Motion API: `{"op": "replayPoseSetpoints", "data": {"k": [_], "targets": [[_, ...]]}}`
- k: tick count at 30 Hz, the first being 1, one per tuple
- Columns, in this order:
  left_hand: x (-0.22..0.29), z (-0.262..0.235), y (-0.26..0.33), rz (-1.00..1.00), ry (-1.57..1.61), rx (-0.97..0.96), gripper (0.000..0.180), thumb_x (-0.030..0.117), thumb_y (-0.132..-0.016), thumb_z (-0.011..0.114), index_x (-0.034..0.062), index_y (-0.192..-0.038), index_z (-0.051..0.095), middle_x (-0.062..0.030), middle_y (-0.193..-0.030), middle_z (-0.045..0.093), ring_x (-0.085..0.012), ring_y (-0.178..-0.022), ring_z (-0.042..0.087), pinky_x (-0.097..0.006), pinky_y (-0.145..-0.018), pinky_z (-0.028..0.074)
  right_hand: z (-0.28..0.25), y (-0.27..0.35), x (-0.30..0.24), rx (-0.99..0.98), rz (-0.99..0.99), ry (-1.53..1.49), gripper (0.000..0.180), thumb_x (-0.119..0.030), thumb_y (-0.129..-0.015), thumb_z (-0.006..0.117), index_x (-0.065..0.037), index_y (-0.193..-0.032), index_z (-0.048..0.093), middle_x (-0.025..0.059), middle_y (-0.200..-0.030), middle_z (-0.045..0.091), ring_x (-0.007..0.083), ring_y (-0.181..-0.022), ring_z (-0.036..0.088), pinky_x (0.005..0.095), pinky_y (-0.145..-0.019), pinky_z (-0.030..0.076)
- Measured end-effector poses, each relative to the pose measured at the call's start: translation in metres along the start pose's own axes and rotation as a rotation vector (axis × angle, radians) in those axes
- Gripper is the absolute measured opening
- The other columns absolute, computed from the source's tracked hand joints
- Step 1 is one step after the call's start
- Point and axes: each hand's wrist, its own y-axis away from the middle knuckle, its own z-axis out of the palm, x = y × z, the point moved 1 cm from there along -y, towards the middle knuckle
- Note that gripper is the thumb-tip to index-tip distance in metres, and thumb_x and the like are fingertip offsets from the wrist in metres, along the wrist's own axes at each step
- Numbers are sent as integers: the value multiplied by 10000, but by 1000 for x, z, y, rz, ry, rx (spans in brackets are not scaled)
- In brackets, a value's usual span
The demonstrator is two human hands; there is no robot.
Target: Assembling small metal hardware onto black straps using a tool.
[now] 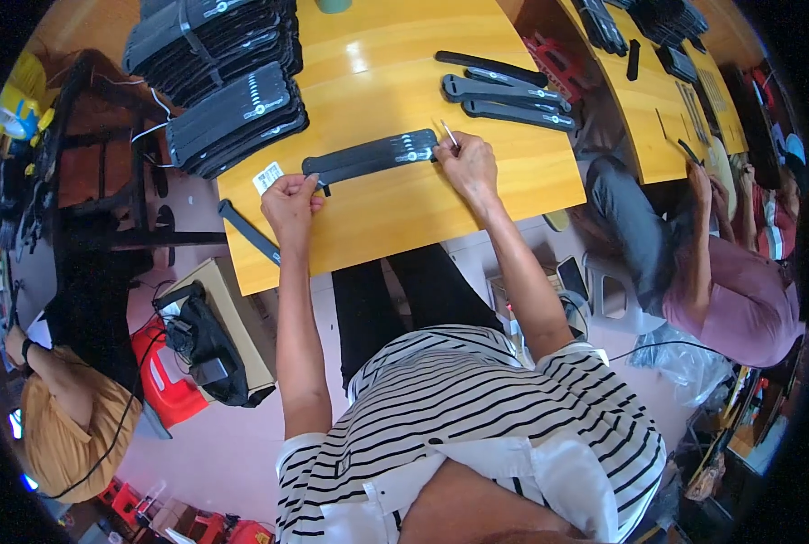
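Black flat strips (373,156) lie stacked on the yellow wooden table (404,218), stretched between the two hands. Left hand (289,201) is clenched on the stack's near-left end, thumb and fingers pinching it, with a small white tag (267,176) just beyond its knuckles. Right hand (467,163) grips the other end of the strips and pinches a thin pale stick (449,134) that pokes up past its fingertips. Beyond the right hand, well apart, four more black strips (508,91) lie loose on the table — beyond the left hand sit tall piles of black strips (227,82). Off to the right hand's side, another person (721,281) in a pink top sits at a neighbouring table.
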Motion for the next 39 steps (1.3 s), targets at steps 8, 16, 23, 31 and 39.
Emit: {"op": "replayPoseSetpoints", "data": {"k": [8, 16, 23, 31, 39], "targets": [[3, 1, -1, -25, -11, 8, 125, 71, -752, 677, -21, -738, 593, -57, -579, 586, -100, -442, 554, -193, -413, 435, 3, -3, 2, 21, -31, 77, 192, -226, -730, 585, -46, -755, 646, 186, -709, 625, 360, -702, 610, 441, -647, 481], [4, 0, -3, -26, -41, 16, 136, 82, -752, 675, -21, -724, 591, -57, -569, 583, -102, -427, 548, -202, -404, 436, 2, -3, -1, 1, -3, 102, 204, -229, -749, 573, -40, -772, 645, 205, -744, 626, 376, -731, 610, 451, -662, 482], [5, 1, -3, -17, -91, 19, 153, 95, -731, 685, -22, -716, 587, -54, -563, 577, -110, -413, 540, -213, -391, 429, 5, -2, 1, 40, 10, 134, 198, -245, -714, 586, -54, -736, 632, 150, -708, 628, 334, -713, 609, 408, -659, 470], [-2, 0, -4, 21, -31, 32, 168, 104, -728, 687, -26, -710, 583, -55, -559, 570, -111, -412, 537, -218, -392, 430, 3, -3, -1, -13, -46, 145, 223, -228, -761, 536, -34, -797, 639, 216, -793, 627, 376, -782, 606, 449, -700, 483], [-4, 1, -12, 5, -83, 15, 172, 101, -727, 685, -28, -692, 575, -67, -557, 566, -128, -405, 533, -235, -389, 433, 8, -8, 5, 35, -20, 148, 188, -250, -717, 597, -67, -744, 626, 169, -754, 633, 346, -763, 607, 427, -694, 475]]}}
